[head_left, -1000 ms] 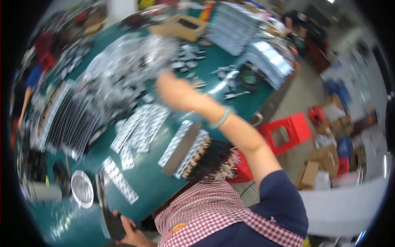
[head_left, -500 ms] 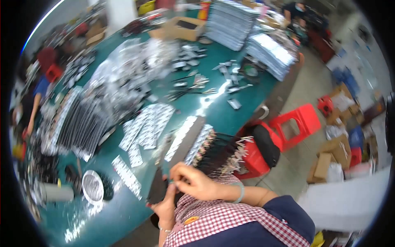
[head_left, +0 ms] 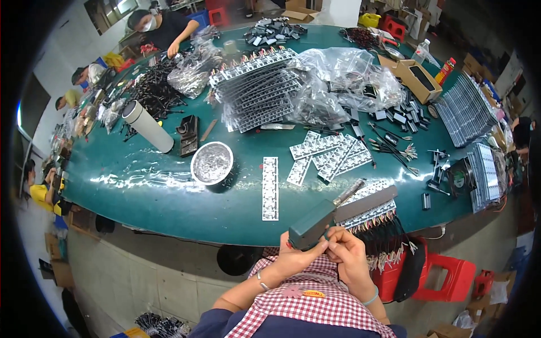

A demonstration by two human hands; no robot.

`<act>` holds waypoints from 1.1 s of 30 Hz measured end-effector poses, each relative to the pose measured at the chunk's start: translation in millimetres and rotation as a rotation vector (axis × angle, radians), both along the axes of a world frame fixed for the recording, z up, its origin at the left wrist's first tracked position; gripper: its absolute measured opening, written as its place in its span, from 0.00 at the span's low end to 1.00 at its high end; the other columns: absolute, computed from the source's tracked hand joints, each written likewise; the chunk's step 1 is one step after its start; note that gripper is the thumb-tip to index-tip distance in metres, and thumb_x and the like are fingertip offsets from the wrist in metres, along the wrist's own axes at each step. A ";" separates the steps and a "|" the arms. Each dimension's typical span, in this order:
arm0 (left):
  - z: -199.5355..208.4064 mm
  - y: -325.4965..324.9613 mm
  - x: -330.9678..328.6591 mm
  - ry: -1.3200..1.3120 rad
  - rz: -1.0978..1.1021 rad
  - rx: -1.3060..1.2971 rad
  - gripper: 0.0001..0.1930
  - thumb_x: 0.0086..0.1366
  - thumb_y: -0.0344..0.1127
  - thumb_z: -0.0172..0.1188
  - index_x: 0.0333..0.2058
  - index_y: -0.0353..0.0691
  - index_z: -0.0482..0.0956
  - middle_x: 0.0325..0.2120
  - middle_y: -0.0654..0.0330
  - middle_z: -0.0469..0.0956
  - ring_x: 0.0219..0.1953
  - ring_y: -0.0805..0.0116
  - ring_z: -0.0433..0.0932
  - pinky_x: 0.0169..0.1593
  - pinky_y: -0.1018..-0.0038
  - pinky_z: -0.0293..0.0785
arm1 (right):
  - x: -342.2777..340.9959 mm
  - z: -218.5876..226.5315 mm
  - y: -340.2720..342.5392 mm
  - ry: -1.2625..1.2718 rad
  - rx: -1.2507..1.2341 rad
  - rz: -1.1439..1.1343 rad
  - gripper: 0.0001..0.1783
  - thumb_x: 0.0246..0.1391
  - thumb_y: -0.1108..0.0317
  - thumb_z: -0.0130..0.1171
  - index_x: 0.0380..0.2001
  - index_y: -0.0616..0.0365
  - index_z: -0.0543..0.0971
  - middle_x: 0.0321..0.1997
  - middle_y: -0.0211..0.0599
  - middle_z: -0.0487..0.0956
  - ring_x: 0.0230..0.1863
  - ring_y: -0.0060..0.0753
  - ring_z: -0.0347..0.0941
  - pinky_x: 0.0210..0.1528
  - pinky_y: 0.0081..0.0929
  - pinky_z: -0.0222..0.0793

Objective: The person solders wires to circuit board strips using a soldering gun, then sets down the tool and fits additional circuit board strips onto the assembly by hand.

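My left hand [head_left: 297, 258] is wrapped round a dark green soldering gun [head_left: 313, 224], its metal tip angled up to the right. The fingers of my right hand [head_left: 348, 252] are pinched together against the gun's underside; whatever is between them is too small to make out. Just beyond lies a row of white circuit boards [head_left: 369, 218] with many wires hanging over the table edge, and a grey-brown bar [head_left: 366, 204] rests across it. A single patterned board strip [head_left: 270, 188] lies flat left of the gun. Several loose strips [head_left: 332, 156] overlap farther back.
A round white-rimmed tin [head_left: 212, 163], a grey-white flask [head_left: 147, 127] and a black holder [head_left: 189, 135] stand at left. Stacked boards [head_left: 256, 90] and plastic bags [head_left: 349, 73] fill the back. A red stool [head_left: 448, 276] is at right. Another person [head_left: 163, 31] sits across the table.
The view has swung to the left and levelled out, so the table shows more widely. Both hands stay together at the soldering gun, which now shows clearly.
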State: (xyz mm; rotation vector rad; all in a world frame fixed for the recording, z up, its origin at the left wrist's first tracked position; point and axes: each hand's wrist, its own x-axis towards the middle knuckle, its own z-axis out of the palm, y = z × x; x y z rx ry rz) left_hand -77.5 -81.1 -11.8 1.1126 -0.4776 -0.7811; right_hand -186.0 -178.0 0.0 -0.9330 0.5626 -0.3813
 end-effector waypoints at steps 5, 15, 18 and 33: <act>-9.6 -4.6 -1.1 -0.106 -0.017 0.028 0.14 0.53 0.25 0.65 0.40 0.34 0.78 0.35 0.62 0.80 0.36 0.80 0.77 0.41 0.82 0.73 | -5.5 0.0 4.2 0.006 0.117 -0.080 0.06 0.57 0.77 0.49 0.38 0.62 0.70 0.30 0.25 0.67 0.23 0.12 0.56 0.20 0.10 0.46; -10.0 -17.6 -1.1 0.015 -0.072 0.020 0.19 0.55 0.20 0.62 0.46 0.30 0.72 0.29 0.65 0.77 0.31 0.79 0.74 0.35 0.81 0.71 | -8.6 -4.0 -3.3 0.075 -0.068 -0.059 0.06 0.59 0.71 0.50 0.39 0.59 0.69 0.27 0.22 0.66 0.19 0.08 0.56 0.20 0.10 0.51; -10.6 -24.1 -3.8 -0.170 -0.109 0.045 0.17 0.58 0.22 0.61 0.47 0.30 0.72 0.31 0.65 0.76 0.31 0.79 0.73 0.37 0.81 0.71 | -9.6 -3.7 -1.6 0.027 0.047 -0.168 0.05 0.59 0.72 0.49 0.38 0.60 0.69 0.24 0.21 0.65 0.18 0.09 0.53 0.18 0.11 0.48; -12.0 -40.7 -8.2 -0.154 -0.139 0.100 0.17 0.56 0.23 0.63 0.46 0.31 0.73 0.30 0.64 0.77 0.33 0.79 0.74 0.38 0.80 0.72 | -17.5 -14.5 -4.0 0.041 0.024 -0.294 0.06 0.59 0.72 0.49 0.39 0.61 0.68 0.24 0.22 0.65 0.18 0.09 0.55 0.19 0.12 0.50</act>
